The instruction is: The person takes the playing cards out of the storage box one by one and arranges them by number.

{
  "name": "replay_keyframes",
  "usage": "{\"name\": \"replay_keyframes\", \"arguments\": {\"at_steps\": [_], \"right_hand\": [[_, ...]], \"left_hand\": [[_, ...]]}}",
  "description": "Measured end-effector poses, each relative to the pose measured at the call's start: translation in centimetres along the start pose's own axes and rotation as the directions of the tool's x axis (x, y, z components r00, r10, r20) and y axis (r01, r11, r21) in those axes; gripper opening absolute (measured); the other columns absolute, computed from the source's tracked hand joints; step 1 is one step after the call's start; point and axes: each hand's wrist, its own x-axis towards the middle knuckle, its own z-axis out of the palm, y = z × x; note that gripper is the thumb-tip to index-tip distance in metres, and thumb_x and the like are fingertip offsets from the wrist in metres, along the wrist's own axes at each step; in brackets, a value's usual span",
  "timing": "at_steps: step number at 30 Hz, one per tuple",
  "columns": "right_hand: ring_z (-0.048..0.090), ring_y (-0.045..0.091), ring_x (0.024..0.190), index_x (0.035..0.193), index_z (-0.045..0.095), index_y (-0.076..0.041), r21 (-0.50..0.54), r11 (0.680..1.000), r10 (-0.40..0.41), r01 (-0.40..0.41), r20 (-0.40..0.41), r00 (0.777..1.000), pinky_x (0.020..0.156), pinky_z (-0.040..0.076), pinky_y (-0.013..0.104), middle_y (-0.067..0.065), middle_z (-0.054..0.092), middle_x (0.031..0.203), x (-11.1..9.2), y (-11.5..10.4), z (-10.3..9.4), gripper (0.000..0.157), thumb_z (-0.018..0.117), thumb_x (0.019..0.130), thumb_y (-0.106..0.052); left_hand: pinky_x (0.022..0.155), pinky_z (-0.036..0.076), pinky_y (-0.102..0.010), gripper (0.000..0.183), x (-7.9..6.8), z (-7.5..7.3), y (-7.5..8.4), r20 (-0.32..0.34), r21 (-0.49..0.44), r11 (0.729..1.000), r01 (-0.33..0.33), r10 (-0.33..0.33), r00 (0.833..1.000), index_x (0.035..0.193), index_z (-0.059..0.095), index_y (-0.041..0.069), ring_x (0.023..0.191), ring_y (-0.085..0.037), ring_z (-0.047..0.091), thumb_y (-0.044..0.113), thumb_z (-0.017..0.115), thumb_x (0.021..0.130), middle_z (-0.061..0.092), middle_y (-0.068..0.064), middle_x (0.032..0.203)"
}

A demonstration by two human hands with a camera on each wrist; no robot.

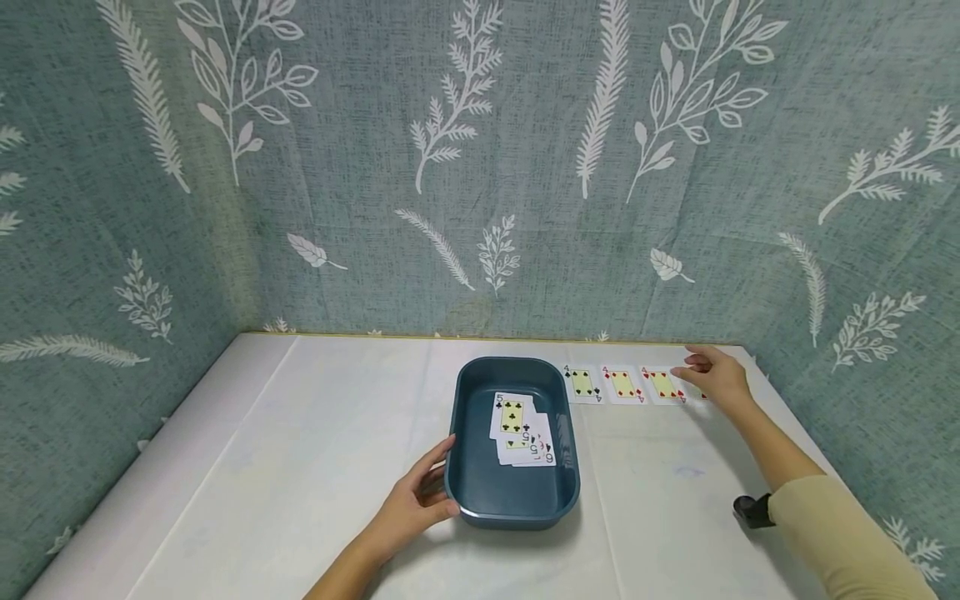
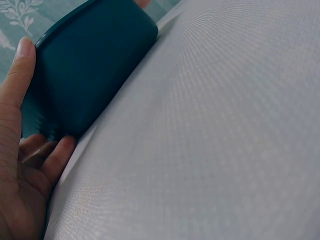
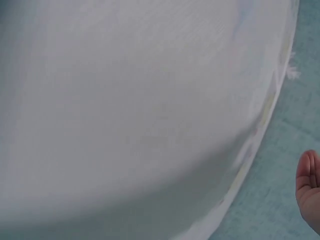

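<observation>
A dark blue plastic tray (image 1: 517, 522) stands on the white table, with several playing cards in it. A five of clubs (image 1: 512, 417) lies face up on top of that overlapping heap. My left hand (image 1: 416, 500) holds the tray's near left corner, thumb and fingers against its outer wall. Right of the tray a row of face-up cards runs along the back: a black four (image 1: 582, 385), a red four of diamonds (image 1: 622, 385), another red four (image 1: 663, 384) and a partly covered card. Over this row's right end hovers my right hand (image 1: 718, 379), thumb and fingers apart.
Leaf-patterned green-blue fabric (image 1: 480, 167) walls the back and both sides of the white table (image 1: 300, 458). A dark wrist device (image 1: 753, 510) hangs below the right sleeve (image 1: 832, 533).
</observation>
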Motion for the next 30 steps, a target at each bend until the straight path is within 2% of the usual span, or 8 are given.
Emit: {"name": "replay_keyframes", "arguments": {"at_steps": [6, 14, 23, 26, 30], "right_hand": [[0.059, 0.035, 0.099, 0.134, 0.047, 0.004, 0.038, 0.999, -0.033, 0.034, -0.019, 0.999, 0.070, 0.048, 0.020, 0.025, 0.062, 0.114, -0.3, -1.6, 0.4, 0.062, 0.068, 0.088, -0.031], [0.059, 0.030, 0.097, 0.134, 0.049, 0.001, 0.079, 0.994, -0.074, 0.074, -0.002, 0.997, 0.070, 0.049, 0.019, 0.023, 0.062, 0.115, -0.5, -3.5, 1.3, 0.063, 0.068, 0.087, -0.035], [0.057, 0.005, 0.088, 0.134, 0.050, -0.003, 0.233, 0.968, -0.113, 0.099, 0.051, 0.992, 0.070, 0.051, 0.017, 0.020, 0.062, 0.116, -0.7, -6.3, 2.4, 0.062, 0.070, 0.085, -0.036], [0.058, 0.007, 0.088, 0.134, 0.051, -0.004, 0.243, 0.962, -0.146, 0.126, 0.063, 0.987, 0.072, 0.051, 0.017, 0.019, 0.062, 0.116, -0.9, -7.5, 2.7, 0.061, 0.070, 0.085, -0.035], [0.062, 0.018, 0.092, 0.134, 0.052, -0.005, 0.243, 0.956, -0.187, 0.164, 0.077, 0.979, 0.074, 0.053, 0.022, 0.017, 0.063, 0.116, -1.2, -9.0, 3.3, 0.060, 0.071, 0.084, -0.034]], "left_hand": [[0.096, 0.049, -0.026, 0.079, 0.1, 0.0, 0.2, -0.005, -0.005, 1.000, 0.024, -0.024, 1.000, 0.149, 0.030, 0.018, 0.130, -0.037, 0.043, 0.017, 0.073, 0.083, 0.031, -0.014, 0.152], [0.095, 0.049, -0.027, 0.079, 0.0, 0.0, 0.3, -0.015, -0.001, 0.999, 0.033, -0.033, 0.999, 0.148, 0.031, 0.021, 0.130, -0.037, 0.043, 0.017, 0.074, 0.082, 0.031, -0.013, 0.152], [0.095, 0.049, -0.028, 0.076, 0.0, 0.0, 0.0, -0.012, 0.009, 1.000, 0.018, -0.018, 1.000, 0.148, 0.032, 0.020, 0.129, -0.038, 0.044, 0.018, 0.073, 0.083, 0.032, -0.016, 0.151], [0.095, 0.049, -0.028, 0.076, 0.0, 0.0, 0.0, -0.012, 0.014, 1.000, 0.015, -0.014, 1.000, 0.148, 0.032, 0.018, 0.129, -0.039, 0.044, 0.018, 0.073, 0.084, 0.032, -0.016, 0.151], [0.096, 0.049, -0.028, 0.077, 0.0, 0.0, 0.0, -0.015, 0.011, 1.000, 0.024, -0.024, 1.000, 0.148, 0.032, 0.018, 0.129, -0.038, 0.043, 0.018, 0.073, 0.083, 0.032, -0.015, 0.151]]}}
